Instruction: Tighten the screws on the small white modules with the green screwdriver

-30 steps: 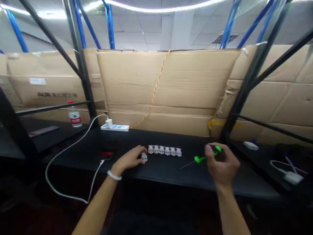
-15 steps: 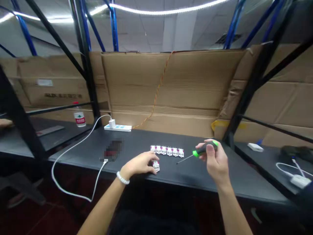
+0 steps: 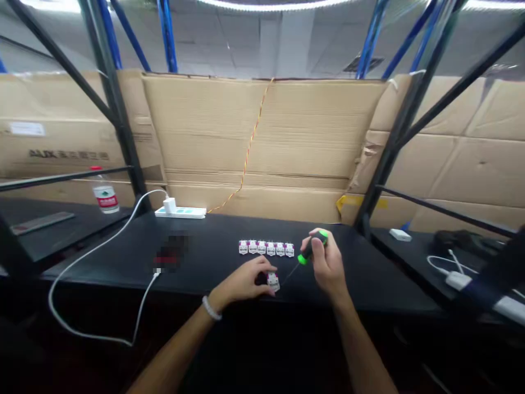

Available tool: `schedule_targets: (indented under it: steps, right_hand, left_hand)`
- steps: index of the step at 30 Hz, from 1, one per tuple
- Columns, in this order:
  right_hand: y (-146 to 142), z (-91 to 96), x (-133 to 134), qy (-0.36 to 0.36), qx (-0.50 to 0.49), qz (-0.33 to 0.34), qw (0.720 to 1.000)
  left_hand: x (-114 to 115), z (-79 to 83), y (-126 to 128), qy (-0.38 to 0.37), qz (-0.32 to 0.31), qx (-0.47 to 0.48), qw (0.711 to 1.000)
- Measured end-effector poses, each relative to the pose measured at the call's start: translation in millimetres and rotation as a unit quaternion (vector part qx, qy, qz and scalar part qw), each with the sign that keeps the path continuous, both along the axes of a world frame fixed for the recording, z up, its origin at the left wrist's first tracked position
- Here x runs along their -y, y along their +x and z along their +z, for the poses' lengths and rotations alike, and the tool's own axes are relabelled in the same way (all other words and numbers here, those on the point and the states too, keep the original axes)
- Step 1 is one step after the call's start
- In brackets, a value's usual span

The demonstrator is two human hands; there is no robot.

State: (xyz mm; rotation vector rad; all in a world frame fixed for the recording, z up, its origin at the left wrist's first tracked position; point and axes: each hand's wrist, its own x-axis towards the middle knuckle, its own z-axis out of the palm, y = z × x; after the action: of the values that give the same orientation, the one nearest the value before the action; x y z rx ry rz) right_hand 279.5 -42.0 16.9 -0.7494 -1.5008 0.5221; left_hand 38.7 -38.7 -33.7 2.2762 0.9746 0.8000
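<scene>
My left hand point(image 3: 250, 280), with a beaded bracelet point(image 3: 211, 308) on the wrist, pinches a small white-and-purple plastic part point(image 3: 273, 281) between thumb and fingers near the table's front edge. Wrapped in my right hand point(image 3: 327, 264) is a screwdriver point(image 3: 310, 248) with a black-and-green handle. Its thin shaft points down and left, and the tip lies close to the right side of the held part; whether they touch I cannot tell. Behind the part, several similar parts point(image 3: 266, 248) stand side by side in a straight row.
Left on the black table point(image 3: 221, 235) lies a pixelated dark object point(image 3: 171, 253) with a white cable point(image 3: 84, 261) running to a power strip point(image 3: 180, 213). Cardboard point(image 3: 303, 131) walls the back. Rack posts point(image 3: 388, 158) stand at both sides. A water bottle point(image 3: 105, 194) stands far left.
The view has turned slightly to the right. My left hand and the held part have shifted right relative to the row. The screwdriver tip has come down closer to that part.
</scene>
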Motion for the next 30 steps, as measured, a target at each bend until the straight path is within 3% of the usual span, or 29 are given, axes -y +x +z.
schedule_targets:
  steps: [22, 30]
  right_hand:
    - [-6.7, -1.9, 2.9, 0.015, 0.025, -0.03, 0.999]
    - [-9.0, -2.3, 5.0, 0.006, 0.007, -0.07, 0.998]
  left_hand:
    - [-1.8, -0.9, 0.8, 0.003, -0.001, 0.006, 1.0]
    - [-1.6, -0.2, 1.4, -0.001, -0.002, 0.006, 1.0]
